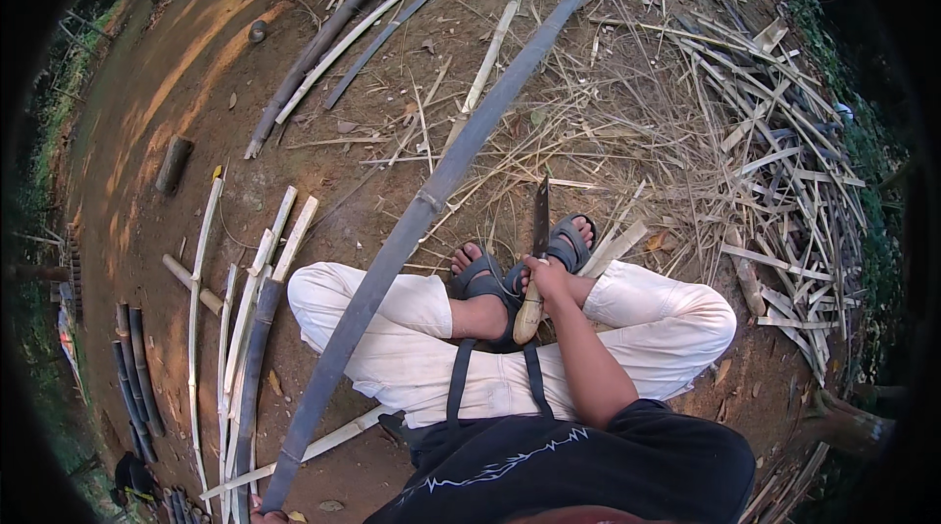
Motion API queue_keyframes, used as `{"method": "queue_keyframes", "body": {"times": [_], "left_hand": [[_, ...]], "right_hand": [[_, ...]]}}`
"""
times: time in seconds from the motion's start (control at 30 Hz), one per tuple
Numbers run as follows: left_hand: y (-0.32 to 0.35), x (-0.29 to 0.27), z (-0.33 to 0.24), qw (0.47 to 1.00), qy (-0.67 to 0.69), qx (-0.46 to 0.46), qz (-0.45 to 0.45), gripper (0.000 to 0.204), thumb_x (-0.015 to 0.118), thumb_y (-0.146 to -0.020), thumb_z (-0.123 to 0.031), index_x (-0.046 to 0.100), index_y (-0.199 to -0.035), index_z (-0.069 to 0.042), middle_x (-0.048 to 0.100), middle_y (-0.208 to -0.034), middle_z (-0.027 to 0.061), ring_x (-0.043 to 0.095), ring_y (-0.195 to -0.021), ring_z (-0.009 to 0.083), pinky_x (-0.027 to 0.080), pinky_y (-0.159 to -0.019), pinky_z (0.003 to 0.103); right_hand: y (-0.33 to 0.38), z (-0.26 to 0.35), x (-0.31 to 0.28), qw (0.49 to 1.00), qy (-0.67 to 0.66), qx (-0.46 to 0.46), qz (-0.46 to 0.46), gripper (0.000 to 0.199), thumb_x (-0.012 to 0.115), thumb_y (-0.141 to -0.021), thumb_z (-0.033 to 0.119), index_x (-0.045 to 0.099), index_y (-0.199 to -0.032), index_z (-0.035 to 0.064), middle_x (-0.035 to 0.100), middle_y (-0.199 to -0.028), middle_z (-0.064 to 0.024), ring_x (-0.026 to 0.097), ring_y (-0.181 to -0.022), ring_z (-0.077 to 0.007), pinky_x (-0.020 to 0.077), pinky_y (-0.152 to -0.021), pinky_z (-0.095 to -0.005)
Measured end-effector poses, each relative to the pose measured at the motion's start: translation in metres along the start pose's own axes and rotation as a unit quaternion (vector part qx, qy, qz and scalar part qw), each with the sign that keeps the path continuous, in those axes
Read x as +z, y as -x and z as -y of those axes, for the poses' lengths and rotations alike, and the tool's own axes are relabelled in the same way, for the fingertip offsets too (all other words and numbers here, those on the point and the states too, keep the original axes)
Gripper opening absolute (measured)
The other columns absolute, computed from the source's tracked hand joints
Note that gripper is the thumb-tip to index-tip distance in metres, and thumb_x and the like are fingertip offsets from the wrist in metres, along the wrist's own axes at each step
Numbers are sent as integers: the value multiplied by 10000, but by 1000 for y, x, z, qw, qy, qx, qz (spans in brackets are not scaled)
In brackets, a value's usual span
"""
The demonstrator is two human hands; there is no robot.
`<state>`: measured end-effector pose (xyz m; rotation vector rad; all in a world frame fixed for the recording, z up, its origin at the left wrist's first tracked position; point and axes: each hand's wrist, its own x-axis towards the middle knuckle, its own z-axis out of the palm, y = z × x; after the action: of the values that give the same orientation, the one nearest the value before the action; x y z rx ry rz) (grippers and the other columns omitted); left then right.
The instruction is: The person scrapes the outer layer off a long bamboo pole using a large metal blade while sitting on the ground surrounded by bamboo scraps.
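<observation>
Gripping with right hand [549, 281] a dark-bladed knife [541, 220] with a pale wooden handle, fingers closed round the handle's blade end, blade pointing away from body. Holding with left hand [267, 516], mostly cut off at lower edge, the near end of a long grey bamboo pole [423, 202]. Running diagonally from lower left to top centre, across the white trousers [510, 387]; can't tell if touching them. Sitting with knees apart, feet in grey strapped sandals [482, 281], blade just beside the right one. Crossing under the pole's near end: one flat pale bamboo strip [328, 441]. Further left: upright-lying pale split bamboo strips [233, 367], then short dark bamboo lengths [139, 372]. Ahead: thin straw-coloured shavings [608, 151] strewn over brown dirt ground [333, 220], partly hidden by the pole. Off right: big tangled heap of split bamboo pieces [794, 181]. Farther left: short brown log [174, 165].
</observation>
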<state>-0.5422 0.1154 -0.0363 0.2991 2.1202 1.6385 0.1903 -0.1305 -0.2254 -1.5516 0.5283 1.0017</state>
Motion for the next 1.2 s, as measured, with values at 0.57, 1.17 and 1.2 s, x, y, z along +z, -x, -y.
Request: {"method": "queue_keyframes", "body": {"times": [0.57,1.17,1.2], "left_hand": [[547,368,107,353,-480,290,749,733,743,-834,-582,608,-1222,25,668,-1119,208,658,-1034,307,539,-850,446],[491,185,90,364,-492,486,624,412,579,-988,-308,556,-1176,58,621,-1016,302,630,-932,481,490,-807,541],[489,174,95,364,-489,510,607,424,595,-977,-290,532,-1199,65,600,-1061,304,620,-958,479,487,-820,541]], "right_hand": [[-3,9,6,999,-31,-11,5,166,655,-909,173,616,-872,15,612,-707,-49,592,-541,-167,517,-488,-323],[125,68,-6,688,452,-568,16,290,723,-765,138,564,-983,32,616,-877,-148,659,-777,-345,511,-687,-438],[126,64,-4,647,491,-583,25,299,727,-754,144,565,-980,35,614,-874,-140,661,-770,-333,514,-676,-432]]}}
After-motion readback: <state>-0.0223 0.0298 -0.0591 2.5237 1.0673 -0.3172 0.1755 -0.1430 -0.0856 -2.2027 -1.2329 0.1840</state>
